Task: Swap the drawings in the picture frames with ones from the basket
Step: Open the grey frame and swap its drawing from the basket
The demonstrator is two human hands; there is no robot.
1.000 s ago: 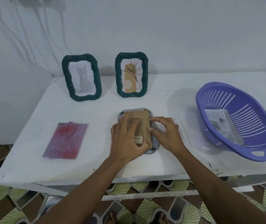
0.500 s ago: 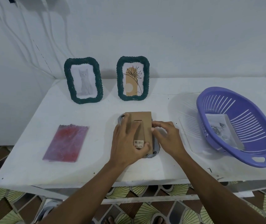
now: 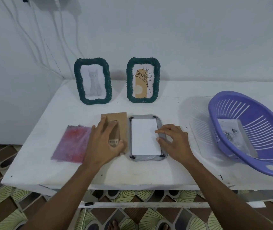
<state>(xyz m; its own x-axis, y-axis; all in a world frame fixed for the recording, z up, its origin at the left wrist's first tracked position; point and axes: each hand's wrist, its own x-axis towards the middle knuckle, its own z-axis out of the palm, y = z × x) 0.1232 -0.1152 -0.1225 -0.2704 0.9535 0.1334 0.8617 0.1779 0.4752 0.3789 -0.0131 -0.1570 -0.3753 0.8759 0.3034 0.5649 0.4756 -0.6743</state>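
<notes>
A grey picture frame (image 3: 146, 158) lies face down on the white table (image 3: 132, 173), with the blank back of a white sheet (image 3: 143, 136) showing inside it. Just left of it is the brown cardboard backing (image 3: 122, 118), and my left hand (image 3: 101, 141) holds it, fingers on top and thumb at its lower edge. The fingertips of my right hand (image 3: 174, 141) touch the frame's right rim at the sheet's edge. A purple basket (image 3: 215, 117) at the right holds a drawing (image 3: 232, 135).
Two dark green woven frames stand at the back: one with a cat drawing (image 3: 77, 83), one with a flower drawing (image 3: 130, 80). A red and purple drawing (image 3: 73, 143) lies flat at the left. Cables hang down the wall behind.
My left hand has taken the cardboard backing off the face-down frame and moved it left, which uncovered the white sheet. My right hand stayed at the frame's right side.
</notes>
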